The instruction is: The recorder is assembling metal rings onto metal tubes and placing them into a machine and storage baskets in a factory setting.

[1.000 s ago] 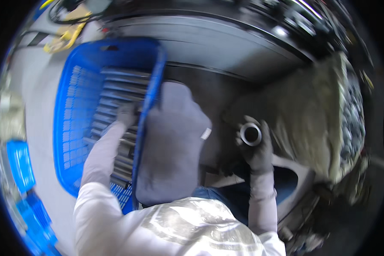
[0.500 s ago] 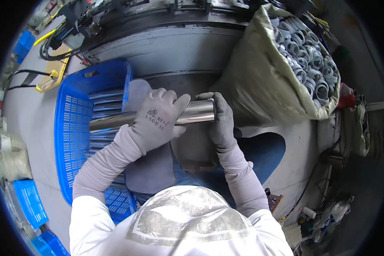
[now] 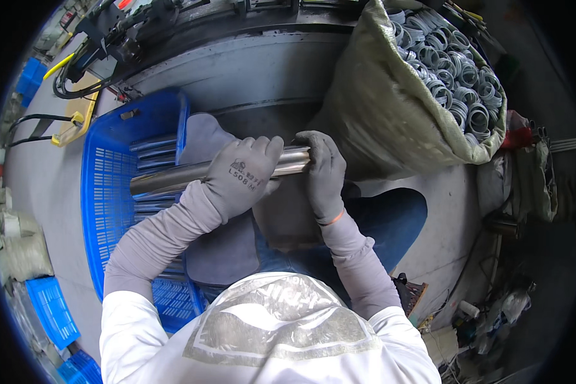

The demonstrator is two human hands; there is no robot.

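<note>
Now up from inside the blue basket [image 3: 102,198], where it reaches a second earlier, the gloved left hand [image 3: 242,178] is clamped around a shiny metal tube [image 3: 173,178]. The tube's left end lies over the basket; the gloved right hand [image 3: 324,174], which earlier holds up a hollow round piece, now curls around the right end. Beyond, an open sack [image 3: 390,105] brims with grey rings [image 3: 456,73].

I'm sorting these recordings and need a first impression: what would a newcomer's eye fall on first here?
First, the shiny metal tube in the middle, gripped by the left hand, with the right hand at its right end. Next, the big beige sack at upper right, full of grey rings; then the blue basket on the left, holding more tubes.
</note>
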